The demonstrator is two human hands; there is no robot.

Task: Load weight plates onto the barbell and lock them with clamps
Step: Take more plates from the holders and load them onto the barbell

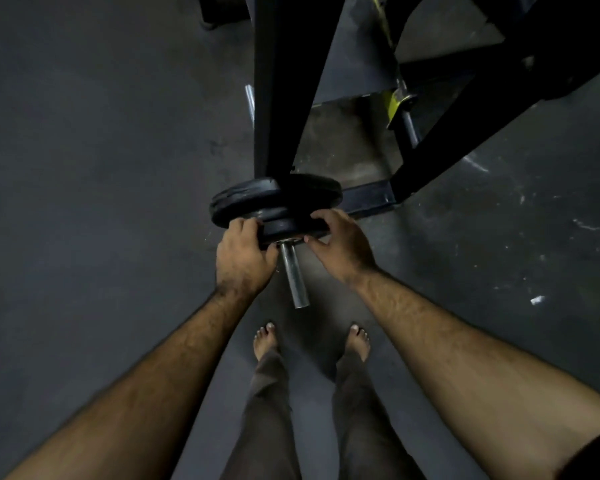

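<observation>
The steel barbell sleeve point(294, 275) points toward me at the middle of the view, its end bare. Two black weight plates sit on it: a larger plate point(243, 199) behind and a smaller plate point(290, 225) in front. My left hand point(244, 256) grips the smaller plate's left edge, fingers curled over its rim. The right edge of that plate is under my right hand point(340, 242), thumb on the face near the sleeve. No clamp is visible.
A black rack upright point(281, 81) rises just behind the plates, with black frame beams point(465, 126) and a yellow-green bracket point(400, 103) to the right. My bare feet point(265, 339) stand on the dark rubber floor below the sleeve. White scrap point(537, 300) lies at right.
</observation>
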